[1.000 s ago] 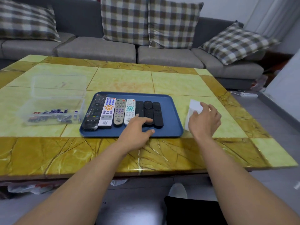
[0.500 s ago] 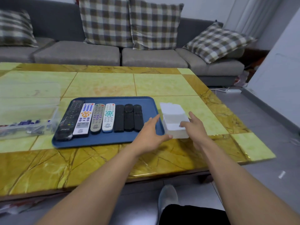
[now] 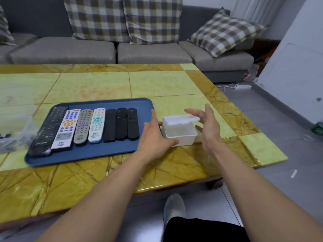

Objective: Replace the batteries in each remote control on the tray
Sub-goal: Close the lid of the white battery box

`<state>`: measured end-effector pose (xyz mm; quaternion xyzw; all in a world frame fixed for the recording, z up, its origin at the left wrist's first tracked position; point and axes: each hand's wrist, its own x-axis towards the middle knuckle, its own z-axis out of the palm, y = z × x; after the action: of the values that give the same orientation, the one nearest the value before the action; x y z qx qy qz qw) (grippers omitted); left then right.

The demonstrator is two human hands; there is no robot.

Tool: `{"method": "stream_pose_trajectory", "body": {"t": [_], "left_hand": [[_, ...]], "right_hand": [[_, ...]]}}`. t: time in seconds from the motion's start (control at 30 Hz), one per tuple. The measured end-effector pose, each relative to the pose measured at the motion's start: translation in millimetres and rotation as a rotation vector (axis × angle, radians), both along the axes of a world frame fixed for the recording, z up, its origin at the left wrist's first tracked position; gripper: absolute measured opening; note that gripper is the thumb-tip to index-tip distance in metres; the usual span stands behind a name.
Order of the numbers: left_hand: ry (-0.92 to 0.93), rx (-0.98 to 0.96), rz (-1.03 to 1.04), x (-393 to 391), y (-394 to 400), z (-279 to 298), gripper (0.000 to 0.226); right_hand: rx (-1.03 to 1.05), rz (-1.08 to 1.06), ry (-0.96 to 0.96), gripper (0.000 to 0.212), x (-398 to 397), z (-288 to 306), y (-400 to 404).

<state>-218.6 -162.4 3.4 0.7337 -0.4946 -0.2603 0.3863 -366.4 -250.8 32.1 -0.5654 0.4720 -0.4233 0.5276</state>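
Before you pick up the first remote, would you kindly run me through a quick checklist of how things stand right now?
1. Remotes lined up on the blue tray: ok, seven lie side by side, from the long black remote to the short black remote.
2. White container within reach: ok, it stands on the table right of the tray.
3. Container lid off: not ok, it sits tilted at the far rim.
4. Left hand free: ok, open, beside the container.
5. Right hand free: ok, open, fingers near the lid.
6. Container's contents: cannot tell.
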Motion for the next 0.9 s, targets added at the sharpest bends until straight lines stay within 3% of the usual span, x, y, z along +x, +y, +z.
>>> {"method": "stream_pose_trajectory", "body": {"t": [0.03, 0.13, 0.2, 0.37, 0.63, 0.77, 0.9], "left_hand": [[-0.013, -0.009, 0.010, -0.4, -0.3, -1.0, 0.131], [-0.041, -0.033, 0.000, -3.6, -1.3, -1.9, 0.125], [-0.087, -0.073, -0.026, -5.7, 0.1, -1.0, 0.113], [-0.265, -0.104, -0.086, -4.0, 2.1, -10.4, 0.079], [-0.243, -0.068, -0.133, 9.5, 17.2, -3.9, 0.082], [-0.203, -0.109, -0.045, 35.0, 34.6, 8.3, 0.075], [-0.249, -0.165, 0.097, 79.4, 58.7, 18.6, 0.070]], "right_hand": [[-0.048, 0.031, 0.087, 0.063, -2.7, 0.9, 3.7], [-0.320, 0.147, 0.458, 0.025, -12.2, -6.6, 7.1], [-0.424, 0.219, 0.594, 0.017, -15.4, -8.1, 8.2], [-0.374, 0.346, 0.660, 0.031, -15.8, -4.9, 9.8], [-0.437, 0.314, 0.656, 0.033, -18.1, -17.9, 14.4], [-0.546, 0.251, 0.780, 0.033, -7.4, -18.6, 10.8], [-0.741, 0.141, 0.690, 0.025, 37.9, -9.9, 32.2]]}}
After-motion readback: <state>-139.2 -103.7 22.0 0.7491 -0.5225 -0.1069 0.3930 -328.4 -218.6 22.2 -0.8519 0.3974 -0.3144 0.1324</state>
